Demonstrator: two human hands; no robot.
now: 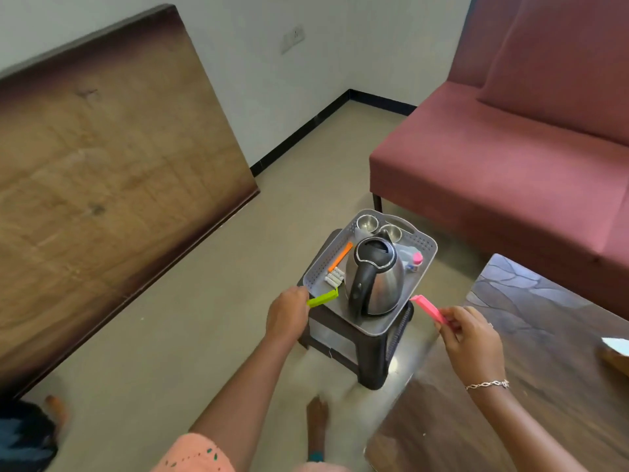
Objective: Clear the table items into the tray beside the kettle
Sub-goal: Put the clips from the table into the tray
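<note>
Two grips, one sealing clip each. Left grip, centre of the frame: fingers curled round the near end of a green sealing clip, whose free end reaches over the near left corner of the grey perforated tray. Holding it by the tail presumably lets the clip slide in beside the kettle without knocking it. Right grip, right of centre: thumb and fingertips pinch a pink sealing clip, its tip pointing up-left at the tray's near right corner but apart from it, apparently next in turn.

The tray rests on a dark stool, not on the wooden surface at lower right, hence the reach across the gap. Within the tray the kettle takes the middle, handle toward the viewer, so small items ring it:
- an orange clip and white pieces, too small to identify, along the left wall;
- two steel cups at the far end;
- a pink-capped bottle at the right.

A pale object, cut off at the right edge, lies on the surface. Judgement: both clips are about to be set down, and that object may remain to be cleared.
</note>
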